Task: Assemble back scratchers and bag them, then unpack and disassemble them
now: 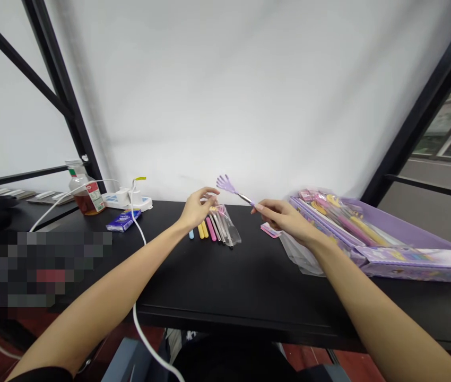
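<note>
My right hand (pixel 283 217) pinches the thin handle of a small purple hand-shaped scratcher (pixel 227 185), held above the black table (pixel 225 286) with its claw end pointing left. My left hand (pixel 197 208) hovers just left of the claw, fingers curled and partly apart, holding nothing that I can see. Below my left hand lies a row of coloured pens (pixel 209 229), yellow, pink and blue, some in a clear plastic sleeve (pixel 229 228). A small pink item (pixel 269 229) lies on the table under my right hand.
A purple box (pixel 388 239) full of stationery sits at the right, with a clear bag (pixel 301 254) beside it. At the left stand a drink bottle (pixel 84 193), a white power strip (pixel 128 200) with a cable, and a blue packet (pixel 122 220).
</note>
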`<state>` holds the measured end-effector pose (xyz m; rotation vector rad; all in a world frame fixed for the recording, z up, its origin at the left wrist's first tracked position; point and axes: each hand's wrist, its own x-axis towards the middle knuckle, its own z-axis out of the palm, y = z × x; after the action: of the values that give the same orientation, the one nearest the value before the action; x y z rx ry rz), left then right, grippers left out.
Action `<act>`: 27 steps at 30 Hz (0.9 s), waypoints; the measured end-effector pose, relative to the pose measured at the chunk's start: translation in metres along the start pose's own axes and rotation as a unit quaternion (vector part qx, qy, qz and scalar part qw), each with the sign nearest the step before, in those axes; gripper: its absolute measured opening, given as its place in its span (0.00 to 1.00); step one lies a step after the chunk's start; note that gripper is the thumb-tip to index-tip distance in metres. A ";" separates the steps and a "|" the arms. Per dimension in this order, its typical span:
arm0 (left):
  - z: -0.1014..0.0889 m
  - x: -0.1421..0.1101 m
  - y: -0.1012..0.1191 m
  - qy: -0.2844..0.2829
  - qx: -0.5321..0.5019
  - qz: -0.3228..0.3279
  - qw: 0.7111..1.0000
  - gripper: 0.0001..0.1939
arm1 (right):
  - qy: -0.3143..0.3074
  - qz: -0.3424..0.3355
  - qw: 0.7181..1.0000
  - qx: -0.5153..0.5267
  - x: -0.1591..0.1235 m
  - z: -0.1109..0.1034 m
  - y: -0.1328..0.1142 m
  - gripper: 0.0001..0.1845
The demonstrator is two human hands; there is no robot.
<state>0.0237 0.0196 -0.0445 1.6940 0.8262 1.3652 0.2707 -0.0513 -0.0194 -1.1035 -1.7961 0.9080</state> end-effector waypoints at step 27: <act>-0.003 -0.008 0.022 0.049 0.033 -0.016 0.998 0.28 | -0.037 -0.011 0.981 -0.192 -0.009 -0.036 0.004 0.27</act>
<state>0.0196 0.0026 -0.0287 1.6675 0.9604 1.4220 0.3071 -0.0523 -0.0105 -1.2968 -2.0983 0.6096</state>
